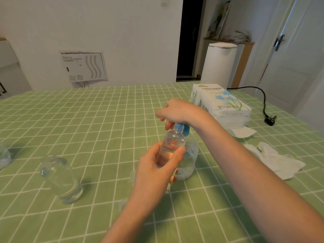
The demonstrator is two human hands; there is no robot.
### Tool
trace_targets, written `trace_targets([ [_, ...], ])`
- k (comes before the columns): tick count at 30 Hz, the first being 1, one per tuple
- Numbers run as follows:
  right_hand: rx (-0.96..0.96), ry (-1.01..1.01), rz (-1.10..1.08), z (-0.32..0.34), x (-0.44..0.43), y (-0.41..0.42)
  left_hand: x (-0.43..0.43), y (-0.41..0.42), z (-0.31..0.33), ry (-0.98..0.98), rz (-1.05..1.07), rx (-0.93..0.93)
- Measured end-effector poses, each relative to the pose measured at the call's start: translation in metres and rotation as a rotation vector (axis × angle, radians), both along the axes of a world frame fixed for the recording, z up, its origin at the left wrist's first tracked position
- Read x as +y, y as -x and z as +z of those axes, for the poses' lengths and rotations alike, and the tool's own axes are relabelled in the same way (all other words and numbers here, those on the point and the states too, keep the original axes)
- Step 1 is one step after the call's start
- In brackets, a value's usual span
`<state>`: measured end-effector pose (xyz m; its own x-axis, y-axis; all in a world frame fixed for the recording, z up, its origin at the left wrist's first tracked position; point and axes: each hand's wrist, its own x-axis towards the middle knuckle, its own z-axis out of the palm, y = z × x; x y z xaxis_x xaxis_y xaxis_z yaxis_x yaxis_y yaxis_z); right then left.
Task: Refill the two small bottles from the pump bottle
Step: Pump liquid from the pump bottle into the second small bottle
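We look down on a table (pixel 105 120) covered with a green cloth checked in white lines. Near the middle of it, toward the front edge, the left hand (pixel 157 172) grips a small clear bottle (pixel 172 144), thumb on one side and fingers curled round the other. The bottle is held off the cloth and tilted, its open neck raised to the blue spout. Just behind it stands the pump bottle (pixel 190 155), clear, with some liquid in its lower part. The right hand (pixel 178 111) comes in from the right and sits on top of the pump bottle, its fingers curled down around the blue pump head (pixel 184 128).

The second small bottle (pixel 60 178), also clear and uncapped, stands alone toward the front left part of the table, well apart from the hands. At the left edge we see part of another clear container (pixel 3 155), too cropped to identify.

Toward the far right corner lies a white pack of tissue paper (pixel 222 102) with blue flowers printed on it. Near the right edge lie crumpled white tissues (pixel 275 158). A black plug (pixel 270 119) on its cable rests beyond them.
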<state>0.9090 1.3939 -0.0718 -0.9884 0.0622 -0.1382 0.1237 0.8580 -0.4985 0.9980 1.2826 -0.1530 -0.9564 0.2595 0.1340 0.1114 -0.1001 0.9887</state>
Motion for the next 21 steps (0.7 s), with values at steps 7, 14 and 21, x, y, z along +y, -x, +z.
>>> trace_targets([
  [7, 0.043, -0.046, 0.019, 0.0100, 0.0016, 0.0012, -0.0011, -0.0004, 0.0043, -0.021, -0.020, 0.023],
  [14, 0.018, -0.032, 0.029, 0.0093, -0.0006, 0.0006, -0.0003, -0.0002, 0.0041, -0.030, -0.014, 0.029],
  [21, 0.004, -0.007, 0.018, 0.0013, -0.0009, -0.0012, 0.0009, -0.0002, -0.0011, -0.014, 0.014, 0.013],
])
